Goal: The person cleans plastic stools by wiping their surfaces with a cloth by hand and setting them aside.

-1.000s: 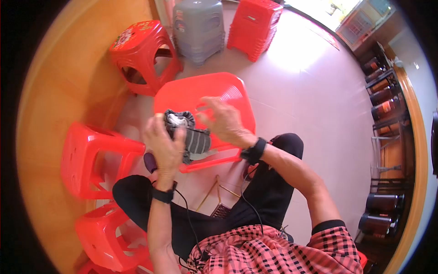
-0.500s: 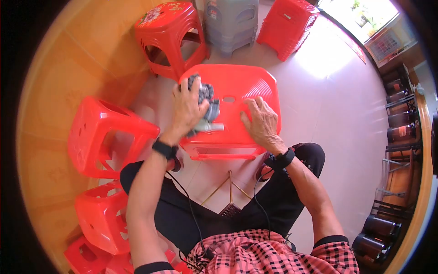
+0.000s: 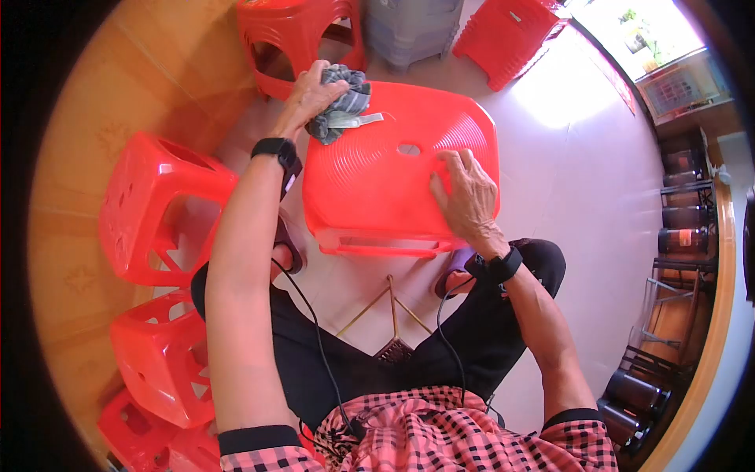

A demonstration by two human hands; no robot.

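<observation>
In front of me, between my knees, stands a red plastic stool [image 3: 377,189] with a ridged top and an oval hole in the middle. My left hand [image 3: 313,96] is closed around a crumpled grey cloth [image 3: 346,102], pressed at the stool top's far left corner. A pale tag or strip hangs from the cloth. Resting on the right side of the stool top, my right hand [image 3: 469,197] holds nothing, its thumb apart from the slightly bent fingers.
Several red stools [image 3: 169,208] line the left wall. Behind stand another red stool [image 3: 299,39], a grey stack of stools [image 3: 413,27] and a red stack [image 3: 507,39]. Dark cylinders [image 3: 683,238] sit on racks at right. A metal-legged rack [image 3: 393,348] is between my feet.
My left hand has slid the cloth forward and left, from the stool's left middle to its far corner. My right hand stays on the right side. The view has shifted slightly.
</observation>
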